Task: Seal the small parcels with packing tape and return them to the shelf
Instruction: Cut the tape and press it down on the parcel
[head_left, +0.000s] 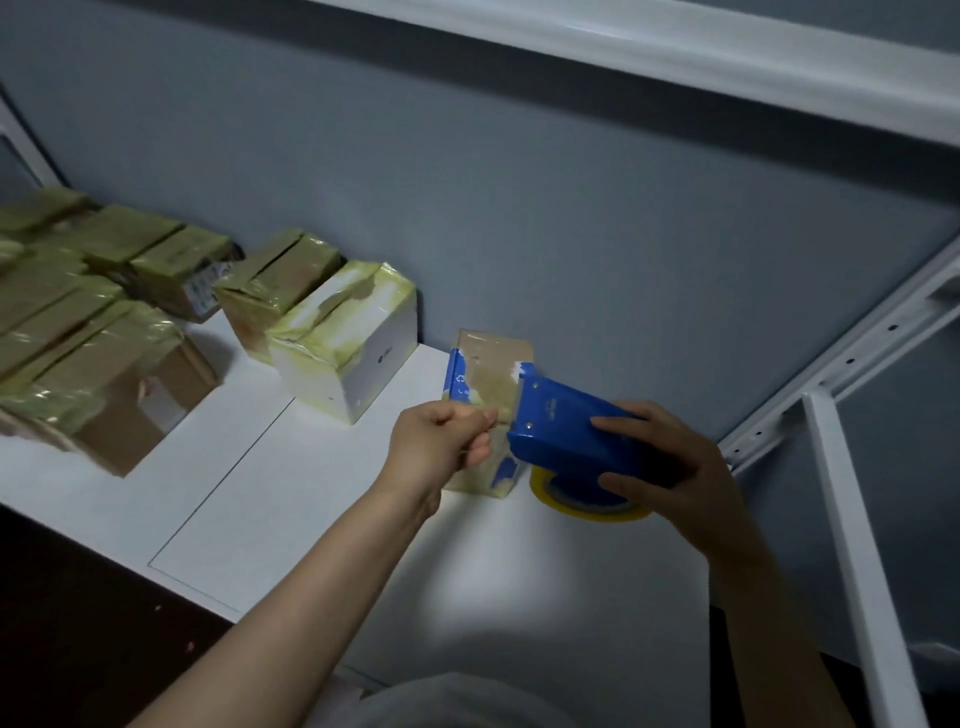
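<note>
Two hands in frame, both busy at centre right. I see the left hand with fingers curled, thumb and forefinger pinching the tape strip right at the front of the small parcel. The right hand grips the blue tape dispenser, fingers wrapped over its top, thumb underneath. The dispenser's front edge touches the parcel's top. The yellow tape roll shows below the dispenser body. The parcel is a blue-and-white box, already partly covered in yellowish tape, standing on the white shelf at centre frame, close to the grey wall.

Left of it, apart, sits a taped white box, touching a taped brown box behind it. More taped brown boxes are packed together at the left edge. A white rack upright runs down the right side of the frame.
</note>
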